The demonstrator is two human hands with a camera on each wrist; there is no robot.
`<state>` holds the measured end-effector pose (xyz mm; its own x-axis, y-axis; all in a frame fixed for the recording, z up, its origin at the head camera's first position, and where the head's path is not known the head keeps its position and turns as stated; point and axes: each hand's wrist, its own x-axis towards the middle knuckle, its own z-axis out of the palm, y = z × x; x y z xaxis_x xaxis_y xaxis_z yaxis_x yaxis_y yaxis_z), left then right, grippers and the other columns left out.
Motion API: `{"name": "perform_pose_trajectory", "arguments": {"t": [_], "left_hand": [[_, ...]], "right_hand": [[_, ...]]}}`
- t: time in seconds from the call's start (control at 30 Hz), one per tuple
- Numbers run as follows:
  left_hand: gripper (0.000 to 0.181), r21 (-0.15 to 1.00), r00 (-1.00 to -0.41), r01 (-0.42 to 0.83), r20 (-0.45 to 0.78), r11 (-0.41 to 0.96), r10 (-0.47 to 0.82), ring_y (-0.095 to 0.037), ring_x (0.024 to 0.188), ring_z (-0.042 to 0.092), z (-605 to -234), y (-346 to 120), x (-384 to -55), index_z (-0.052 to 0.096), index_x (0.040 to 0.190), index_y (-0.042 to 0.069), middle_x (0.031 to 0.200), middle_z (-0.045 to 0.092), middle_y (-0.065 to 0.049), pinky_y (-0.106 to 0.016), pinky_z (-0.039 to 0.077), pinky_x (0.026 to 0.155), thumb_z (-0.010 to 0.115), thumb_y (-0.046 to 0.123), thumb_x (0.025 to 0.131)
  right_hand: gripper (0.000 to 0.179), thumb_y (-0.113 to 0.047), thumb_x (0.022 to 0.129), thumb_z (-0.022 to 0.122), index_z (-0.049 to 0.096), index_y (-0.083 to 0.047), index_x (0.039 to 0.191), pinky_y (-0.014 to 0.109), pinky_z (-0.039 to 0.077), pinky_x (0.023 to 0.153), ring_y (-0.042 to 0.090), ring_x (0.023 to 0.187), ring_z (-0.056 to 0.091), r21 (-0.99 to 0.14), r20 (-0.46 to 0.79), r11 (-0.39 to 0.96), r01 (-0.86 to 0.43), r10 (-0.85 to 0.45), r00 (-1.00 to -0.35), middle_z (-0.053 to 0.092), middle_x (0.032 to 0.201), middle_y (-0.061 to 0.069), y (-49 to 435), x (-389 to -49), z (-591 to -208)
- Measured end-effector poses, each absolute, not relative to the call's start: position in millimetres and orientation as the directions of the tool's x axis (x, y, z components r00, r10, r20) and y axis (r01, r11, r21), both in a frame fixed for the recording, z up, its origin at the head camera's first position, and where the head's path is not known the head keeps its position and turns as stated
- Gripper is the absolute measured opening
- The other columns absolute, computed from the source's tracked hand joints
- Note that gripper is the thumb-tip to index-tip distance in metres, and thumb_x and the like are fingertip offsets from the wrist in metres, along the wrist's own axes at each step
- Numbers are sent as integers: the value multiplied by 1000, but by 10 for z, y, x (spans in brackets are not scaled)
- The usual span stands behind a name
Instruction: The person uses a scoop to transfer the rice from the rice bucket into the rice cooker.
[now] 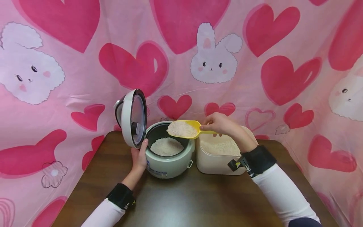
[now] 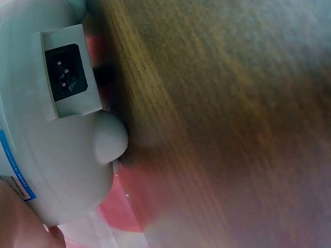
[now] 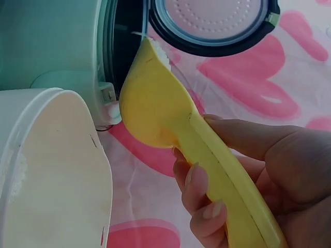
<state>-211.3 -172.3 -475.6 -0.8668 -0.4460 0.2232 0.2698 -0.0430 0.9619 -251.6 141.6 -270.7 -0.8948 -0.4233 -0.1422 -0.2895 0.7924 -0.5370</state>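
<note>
A yellow scoop (image 1: 191,130) heaped with white rice is over the right part of the rice cooker (image 1: 167,170). My right hand (image 1: 218,123) grips its handle, with the thumb on one side and fingers curled round the other in the right wrist view. More rice (image 1: 166,146) lies in the cooker's dark inner pot. The cooker's lid (image 1: 133,118) stands raised at the left. My left hand (image 1: 139,157) rests against the cooker's left side, thumb up by the lid's lower edge, its other fingers mostly hidden. In the left wrist view, part of that hand (image 2: 20,222) touches the cooker.
Right of the cooker stands a white bin (image 1: 216,164) holding more rice (image 1: 221,146). Both stand on a dark wooden table (image 1: 181,201). A pink curtain (image 1: 181,85) with hearts and rabbits hangs close behind. A power socket (image 2: 66,71) is on the cooker's side.
</note>
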Motion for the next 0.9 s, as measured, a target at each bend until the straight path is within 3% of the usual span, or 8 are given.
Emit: {"name": "perform_pose_trajectory", "arguments": {"t": [0.5,0.9], "left_hand": [[50,963,-866,269,228,-29,-445,-6,122,50,-4753,-1713,-2101,50,147,-1,148,55,-20,-29,34,113,55,21,103],[50,960,-864,276,232,-35,-448,-7,123,50,-4740,-1707,-2102,49,147,-1,148,55,-20,-30,34,113,56,21,102]], "right_hand": [[25,-26,95,75,79,-6,110,33,55,58,25,63,65,-465,-73,806,-366,-447,-891,73,89,6,1314,-2470,-2680],[22,-25,94,77,81,-8,108,32,57,63,22,68,64,-420,4,814,-401,-440,-898,75,93,7,1248,-2446,-2689]]}}
